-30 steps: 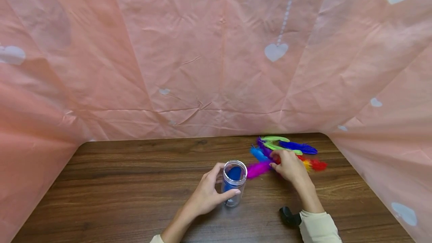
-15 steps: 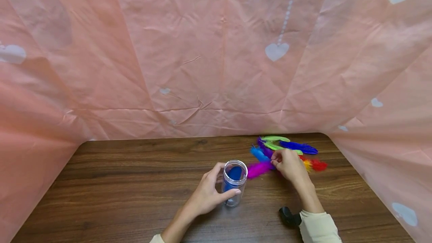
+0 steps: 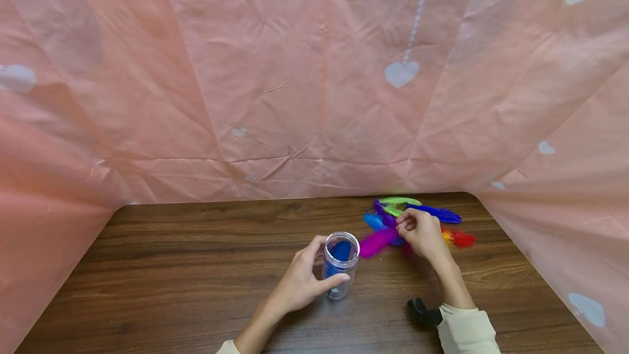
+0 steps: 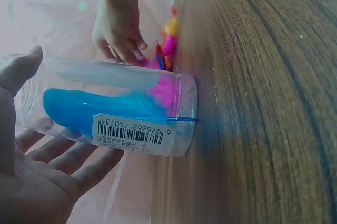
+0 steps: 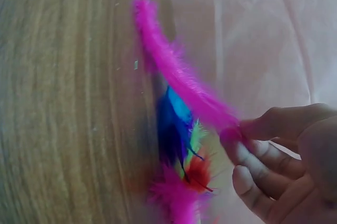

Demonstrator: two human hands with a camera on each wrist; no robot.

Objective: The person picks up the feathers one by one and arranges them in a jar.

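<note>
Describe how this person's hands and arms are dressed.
The left hand and right hand are bare, without gloves. The left sleeve and right sleeve are plain cream. A small black device juts out beside the right cuff.

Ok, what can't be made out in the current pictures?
Head: part of the feather pile, hidden behind the right hand.
Head: left sleeve, mostly cut off by the bottom edge.
Left wrist: fine print on the jar label, too small.
Right wrist: gripped end of the pink feather, covered by fingers.
</note>
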